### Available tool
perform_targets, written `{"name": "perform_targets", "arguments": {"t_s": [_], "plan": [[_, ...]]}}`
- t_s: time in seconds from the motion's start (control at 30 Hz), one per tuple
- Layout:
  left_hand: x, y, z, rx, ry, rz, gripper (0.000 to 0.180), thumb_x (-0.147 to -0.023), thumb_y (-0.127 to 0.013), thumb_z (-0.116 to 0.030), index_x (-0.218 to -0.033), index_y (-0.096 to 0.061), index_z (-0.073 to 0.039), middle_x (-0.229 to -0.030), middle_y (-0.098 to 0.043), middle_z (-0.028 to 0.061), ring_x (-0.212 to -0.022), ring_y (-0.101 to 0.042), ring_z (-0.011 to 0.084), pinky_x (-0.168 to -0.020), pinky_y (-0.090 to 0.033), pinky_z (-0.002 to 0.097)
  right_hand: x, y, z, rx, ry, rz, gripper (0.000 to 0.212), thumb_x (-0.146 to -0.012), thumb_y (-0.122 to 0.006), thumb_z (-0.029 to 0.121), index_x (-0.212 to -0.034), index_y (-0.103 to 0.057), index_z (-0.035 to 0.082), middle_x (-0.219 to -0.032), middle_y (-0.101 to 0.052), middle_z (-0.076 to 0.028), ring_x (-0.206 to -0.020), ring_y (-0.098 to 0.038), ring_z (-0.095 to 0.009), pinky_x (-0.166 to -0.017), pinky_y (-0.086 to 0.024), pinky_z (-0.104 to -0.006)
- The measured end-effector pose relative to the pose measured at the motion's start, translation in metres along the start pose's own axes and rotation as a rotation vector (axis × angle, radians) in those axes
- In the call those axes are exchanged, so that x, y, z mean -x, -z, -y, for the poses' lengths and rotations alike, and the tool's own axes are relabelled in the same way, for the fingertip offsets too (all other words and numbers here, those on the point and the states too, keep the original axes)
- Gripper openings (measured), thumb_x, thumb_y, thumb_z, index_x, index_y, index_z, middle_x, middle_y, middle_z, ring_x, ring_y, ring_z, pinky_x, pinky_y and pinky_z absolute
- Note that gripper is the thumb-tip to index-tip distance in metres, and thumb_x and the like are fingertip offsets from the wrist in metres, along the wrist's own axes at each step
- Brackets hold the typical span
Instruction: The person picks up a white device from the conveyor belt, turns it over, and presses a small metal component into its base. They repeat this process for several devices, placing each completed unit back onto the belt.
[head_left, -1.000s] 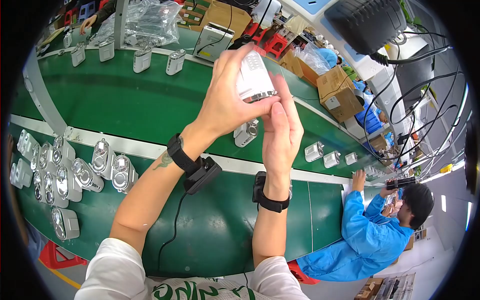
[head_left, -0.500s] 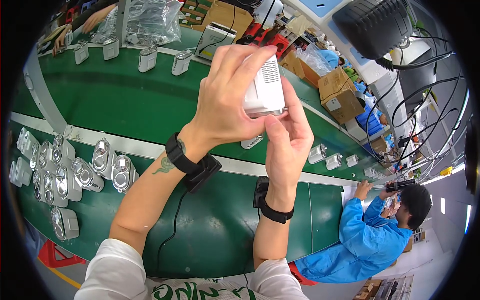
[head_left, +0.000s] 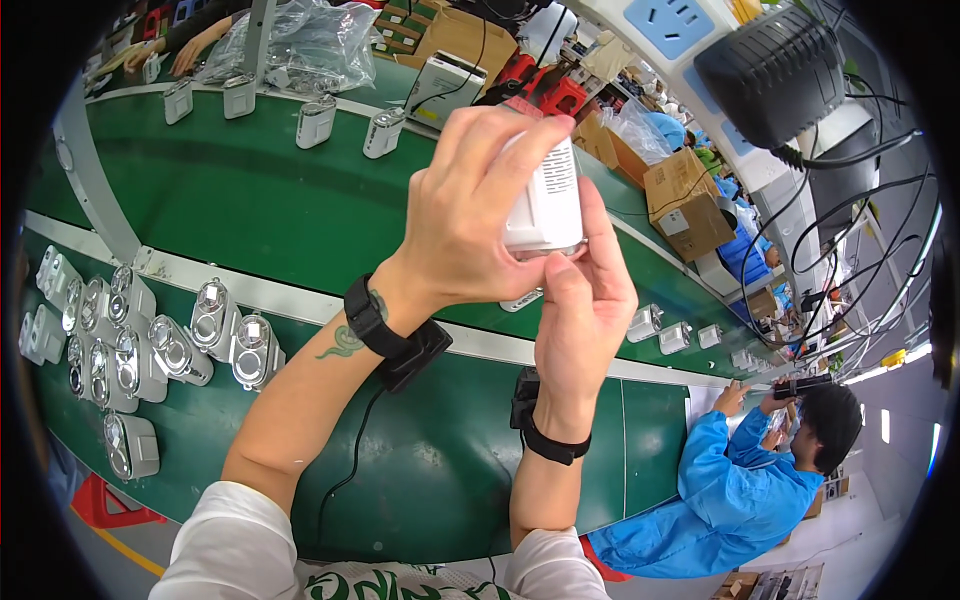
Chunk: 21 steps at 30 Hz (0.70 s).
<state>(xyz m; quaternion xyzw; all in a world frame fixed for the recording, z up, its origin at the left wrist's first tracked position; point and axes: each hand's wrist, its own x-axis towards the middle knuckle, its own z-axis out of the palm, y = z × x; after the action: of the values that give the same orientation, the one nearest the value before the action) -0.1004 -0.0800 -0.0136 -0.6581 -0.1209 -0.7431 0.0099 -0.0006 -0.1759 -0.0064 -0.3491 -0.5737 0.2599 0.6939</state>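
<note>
A white boxy device [head_left: 549, 205] with rows of dark vent slots is held up over the green belt. My left hand [head_left: 462, 205] wraps around it from the left, fingers over its top and thumb along its lower edge. At the bottom right corner, my right hand [head_left: 588, 290] closes on the device, thumb below and fingers behind. A small pin-like bit shows at that corner; I cannot make out what it is. The side of the device facing away is hidden.
Several white devices with clear round-lensed fronts [head_left: 135, 365] stand on the green bench [head_left: 420, 490] at left. More sit along the belt [head_left: 250, 180]. A black power adapter [head_left: 775, 75] and cables hang upper right. A person in blue [head_left: 740, 480] works at right.
The whole view has shifted a little, so the belt and the far things sit slightly lower and to the right. Both hands keep their hold on the white device, with hardly any other movement.
</note>
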Motion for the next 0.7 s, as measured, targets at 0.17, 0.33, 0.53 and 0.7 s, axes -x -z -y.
{"name": "perform_targets", "arguments": {"t_s": [0.17, 0.33, 0.53, 0.7], "plan": [[0.009, -0.006, 0.008, -0.006, 0.057, -0.02, 0.073, -0.055, -0.078, -0.016, -0.125, -0.061, -0.009, -0.109, -0.058, 0.0107, -0.101, -0.058, 0.0338, -0.068, -0.055, 0.0384, -0.005, 0.002, -0.006, 0.019, -0.095, -0.01, 0.068, -0.093, -0.061, 0.002, -0.153, -0.027, -0.005, -0.129, -0.06, -0.014, -0.112, -0.058, -0.015, -0.099, -0.046, -0.0301], [0.022, -0.023, 0.023, 0.284, 0.743, 0.283, 0.059, -0.068, -0.082, -0.03, -0.117, -0.062, -0.003, -0.114, -0.059, 0.0124, -0.101, -0.059, 0.0291, -0.067, -0.054, 0.037, -0.011, 0.007, -0.041, 0.299, 0.01, -0.04, 0.088, -0.085, -0.073, 0.006, -0.154, -0.02, -0.002, -0.123, -0.062, -0.02, -0.112, -0.062, -0.025, -0.097, -0.049, -0.0358], [0.057, -0.047, 0.076, 0.363, 1.401, 0.57, 0.072, -0.073, -0.082, -0.043, -0.119, -0.056, 0.005, -0.119, -0.059, 0.0196, -0.109, -0.058, 0.0298, -0.084, -0.051, 0.0419, -0.015, 0.045, -0.089, 0.991, 0.124, 0.136, 0.097, -0.07, -0.083, 0.008, -0.149, -0.027, -0.002, -0.104, -0.064, -0.015, -0.088, -0.065, -0.023, -0.078, -0.053, -0.0358], [0.088, -0.089, 0.138, -0.568, 1.031, 0.349, 0.082, -0.072, -0.082, -0.039, -0.129, -0.049, 0.009, -0.123, -0.055, 0.0307, -0.117, -0.055, 0.0414, -0.1, -0.044, 0.0501, -0.011, 0.066, -0.13, 0.832, -0.353, 0.218, 0.096, -0.068, -0.078, 0.006, -0.148, -0.025, -0.003, -0.1, -0.062, -0.018, -0.085, -0.064, -0.026, -0.079, -0.053, -0.0361]]}}
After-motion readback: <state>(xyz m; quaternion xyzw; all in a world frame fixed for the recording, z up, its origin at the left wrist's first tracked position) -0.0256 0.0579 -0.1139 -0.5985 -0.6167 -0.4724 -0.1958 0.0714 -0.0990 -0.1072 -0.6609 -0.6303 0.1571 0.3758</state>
